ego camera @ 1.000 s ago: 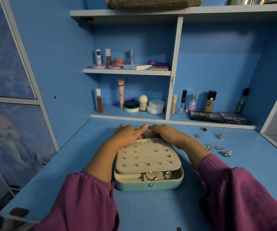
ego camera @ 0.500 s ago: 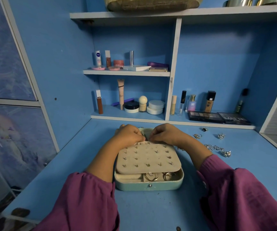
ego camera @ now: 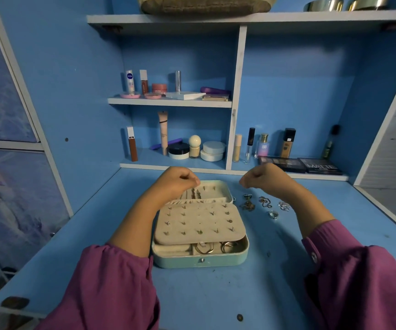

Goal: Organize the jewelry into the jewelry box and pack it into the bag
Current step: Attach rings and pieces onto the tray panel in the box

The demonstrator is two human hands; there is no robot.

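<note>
The teal jewelry box [ego camera: 216,262] lies open on the blue desk. Its beige stud panel [ego camera: 198,221] carries several earrings, and rings [ego camera: 206,247] sit in the front compartment. Chains hang in the lid [ego camera: 218,190] behind the panel. My left hand [ego camera: 176,181] hovers over the lid's left corner with its fingers curled. My right hand [ego camera: 262,178] is raised to the right of the lid, also curled with thumb against fingertips. I see nothing between the fingers of either hand. Loose silver jewelry [ego camera: 263,203] lies on the desk under my right wrist.
An olive fabric bag [ego camera: 204,4] rests on the top shelf. Cosmetics [ego camera: 180,148] fill the lower shelves, and two dark palettes [ego camera: 301,164] lie at the back right. The desk edge [ego camera: 382,210] runs along the right.
Both hands have lifted off the back of the box and moved apart, left and right. The lid with its chains now shows between them.
</note>
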